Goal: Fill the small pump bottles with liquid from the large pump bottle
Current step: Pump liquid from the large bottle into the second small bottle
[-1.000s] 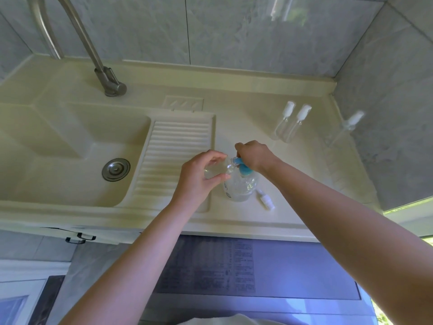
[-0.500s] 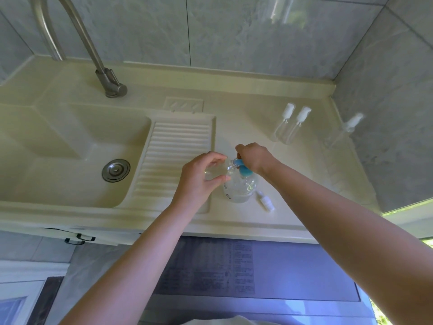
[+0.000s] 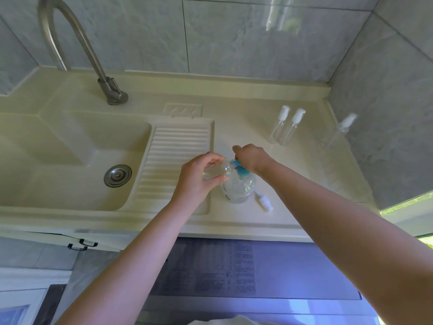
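A large clear pump bottle [image 3: 239, 188] with a blue pump head [image 3: 240, 168] stands on the cream counter [image 3: 234, 221] beside the washboard. My right hand [image 3: 250, 158] rests on top of the blue pump head, its fingers curled over it. My left hand [image 3: 199, 178] grips a small clear bottle [image 3: 220, 171] tilted on its side, its open neck against the blue spout. A white pump cap [image 3: 266, 202] lies loose on the counter, right of the large bottle. Two small capped bottles [image 3: 287, 127] stand together at the back right.
A basin with a metal drain [image 3: 117, 175] and a ribbed washboard [image 3: 173, 160] lie to the left. A curved metal tap [image 3: 70, 43] rises at the back. Grey tiled walls close off the back and right, where a bottle's reflection [image 3: 344, 127] shows.
Both hands keep their hold at the pump head. The view has tilted slightly, so everything sits a little lower in frame.
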The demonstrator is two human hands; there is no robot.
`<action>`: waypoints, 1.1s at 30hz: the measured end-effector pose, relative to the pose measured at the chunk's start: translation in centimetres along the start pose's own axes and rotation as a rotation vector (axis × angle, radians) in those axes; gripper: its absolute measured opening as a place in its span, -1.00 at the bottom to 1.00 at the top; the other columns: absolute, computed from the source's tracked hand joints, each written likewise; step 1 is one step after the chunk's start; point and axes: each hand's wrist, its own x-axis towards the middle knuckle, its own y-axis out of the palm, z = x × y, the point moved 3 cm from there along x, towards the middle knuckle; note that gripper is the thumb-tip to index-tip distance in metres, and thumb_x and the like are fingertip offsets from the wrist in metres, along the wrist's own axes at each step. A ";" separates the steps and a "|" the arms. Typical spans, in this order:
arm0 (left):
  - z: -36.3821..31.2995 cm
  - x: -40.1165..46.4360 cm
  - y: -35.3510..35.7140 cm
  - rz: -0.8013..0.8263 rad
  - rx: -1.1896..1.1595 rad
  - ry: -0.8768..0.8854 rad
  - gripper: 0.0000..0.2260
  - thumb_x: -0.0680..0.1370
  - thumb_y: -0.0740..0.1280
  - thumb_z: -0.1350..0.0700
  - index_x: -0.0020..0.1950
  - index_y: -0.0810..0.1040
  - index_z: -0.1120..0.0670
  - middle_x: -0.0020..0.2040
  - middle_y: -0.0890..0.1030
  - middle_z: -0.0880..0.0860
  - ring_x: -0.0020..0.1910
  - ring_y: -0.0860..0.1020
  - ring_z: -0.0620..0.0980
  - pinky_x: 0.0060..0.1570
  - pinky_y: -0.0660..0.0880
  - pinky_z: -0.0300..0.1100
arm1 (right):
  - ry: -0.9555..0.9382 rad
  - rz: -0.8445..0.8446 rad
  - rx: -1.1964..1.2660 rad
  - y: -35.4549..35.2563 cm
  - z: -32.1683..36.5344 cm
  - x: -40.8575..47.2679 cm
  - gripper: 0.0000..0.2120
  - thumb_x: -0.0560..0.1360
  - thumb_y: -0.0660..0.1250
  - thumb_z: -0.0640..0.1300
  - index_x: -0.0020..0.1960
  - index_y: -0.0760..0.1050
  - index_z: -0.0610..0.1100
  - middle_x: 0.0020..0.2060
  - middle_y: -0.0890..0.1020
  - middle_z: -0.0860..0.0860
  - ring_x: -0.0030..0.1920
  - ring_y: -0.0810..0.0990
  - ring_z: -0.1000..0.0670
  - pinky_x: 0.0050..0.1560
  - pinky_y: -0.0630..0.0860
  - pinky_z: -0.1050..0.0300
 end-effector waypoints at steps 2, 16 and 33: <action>0.0 0.0 0.0 -0.001 -0.002 0.002 -0.63 0.35 0.59 0.16 0.12 0.62 0.02 0.05 0.65 -0.14 0.06 0.57 -0.27 0.10 0.37 -0.51 | 0.017 -0.047 0.045 0.0 -0.1 -0.1 -0.79 0.60 0.15 -0.22 0.18 0.41 -0.29 0.15 0.53 -0.22 -0.05 0.42 -0.18 0.01 0.44 0.03; 0.0 0.0 0.0 -0.004 -0.039 0.008 -0.64 0.35 0.59 0.18 0.11 0.63 0.03 0.04 0.66 -0.14 0.06 0.57 -0.30 0.10 0.36 -0.52 | -0.025 -0.010 -0.035 0.0 -0.1 0.0 -0.75 0.62 0.18 -0.20 0.22 0.41 -0.34 0.17 0.52 -0.25 0.00 0.47 -0.22 0.06 0.48 -0.04; 0.2 0.2 0.1 -0.001 -0.040 0.007 -0.63 0.35 0.59 0.19 0.11 0.62 0.03 0.04 0.65 -0.13 0.05 0.57 -0.30 0.09 0.35 -0.53 | -0.019 -0.040 0.004 0.3 -0.3 0.3 -0.74 0.64 0.17 -0.18 0.21 0.40 -0.35 0.18 0.53 -0.27 0.02 0.50 -0.23 0.10 0.49 -0.05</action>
